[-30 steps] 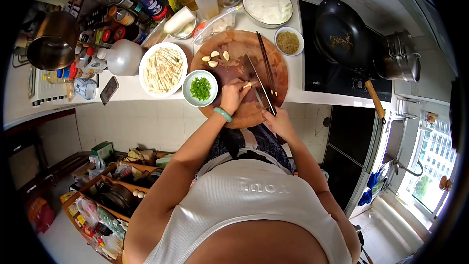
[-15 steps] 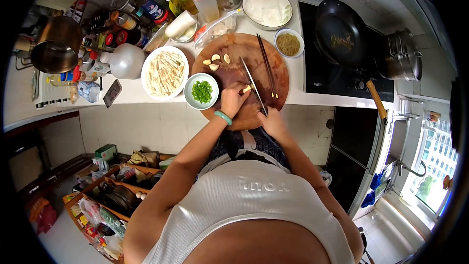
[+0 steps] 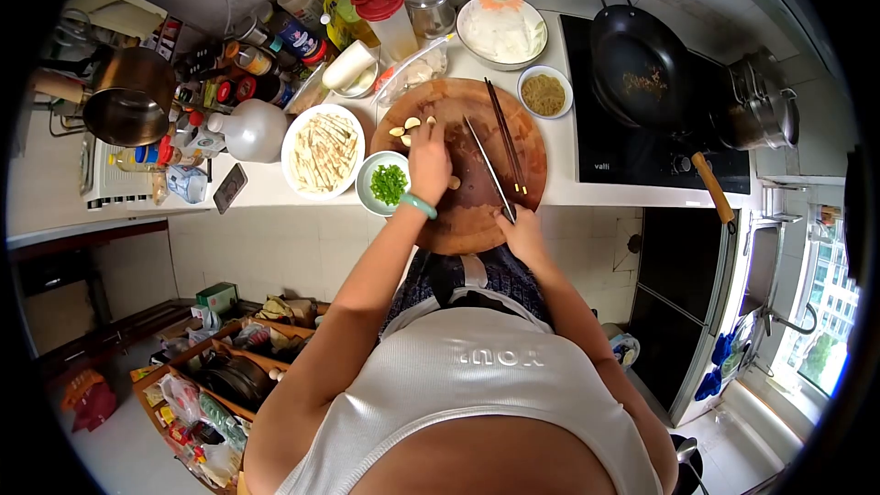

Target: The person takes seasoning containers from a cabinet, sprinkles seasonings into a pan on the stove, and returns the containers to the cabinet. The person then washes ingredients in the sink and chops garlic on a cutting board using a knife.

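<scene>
My left hand reaches across the round wooden cutting board, fingers stretched toward several peeled garlic cloves. Its fingertips are at the nearest clove; whether they touch it I cannot tell. A small garlic piece lies on the board just right of this hand. My right hand is closed around the handle of a knife, whose blade points away from me and is seen nearly edge-on. Dark chopsticks lie on the board right of the blade.
Left of the board stand a bowl of chopped green onion and a plate of pale cut strips. Behind are a zip bag, a red-lidded jug and a large bowl. A noodle bowl and a wok on the stove are right.
My left hand has left the garlic piece by the blade and moved up and left to the cloves. My right hand keeps the knife on the board. The view has shifted slightly.
</scene>
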The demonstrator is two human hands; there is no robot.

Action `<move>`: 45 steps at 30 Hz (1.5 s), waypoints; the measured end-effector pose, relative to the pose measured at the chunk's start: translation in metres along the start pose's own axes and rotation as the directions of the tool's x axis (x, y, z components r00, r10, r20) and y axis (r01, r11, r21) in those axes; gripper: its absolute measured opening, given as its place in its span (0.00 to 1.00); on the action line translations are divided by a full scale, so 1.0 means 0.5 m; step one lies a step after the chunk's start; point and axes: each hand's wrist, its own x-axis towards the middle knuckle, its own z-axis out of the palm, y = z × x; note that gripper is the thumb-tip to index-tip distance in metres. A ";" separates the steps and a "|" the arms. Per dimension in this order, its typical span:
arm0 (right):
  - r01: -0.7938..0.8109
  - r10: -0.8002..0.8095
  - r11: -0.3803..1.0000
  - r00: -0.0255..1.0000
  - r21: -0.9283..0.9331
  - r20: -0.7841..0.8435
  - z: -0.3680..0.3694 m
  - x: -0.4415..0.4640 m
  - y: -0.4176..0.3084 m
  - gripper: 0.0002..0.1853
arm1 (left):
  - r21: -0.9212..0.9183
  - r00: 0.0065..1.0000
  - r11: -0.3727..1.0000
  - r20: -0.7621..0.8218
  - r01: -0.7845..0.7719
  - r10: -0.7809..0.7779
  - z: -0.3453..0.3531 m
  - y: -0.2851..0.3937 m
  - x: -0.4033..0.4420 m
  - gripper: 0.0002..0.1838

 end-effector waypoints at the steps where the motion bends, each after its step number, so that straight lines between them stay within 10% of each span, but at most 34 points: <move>1: -0.031 0.031 1.000 0.999 -0.003 0.017 -0.011 0.000 -0.008 0.15 | 0.058 0.999 0.998 -0.008 -0.037 0.038 0.003 -0.017 0.023 0.21; 11: -0.077 0.076 0.996 0.997 0.036 0.015 -0.048 -0.015 -0.025 0.16 | 0.142 0.932 0.986 0.360 -0.082 0.026 0.041 -0.037 0.030 0.03; 45: -0.068 0.067 0.998 0.988 -0.002 0.140 -0.026 -0.020 -0.008 0.14 | -0.013 0.960 0.997 0.268 -0.083 0.083 0.057 0.002 -0.039 0.07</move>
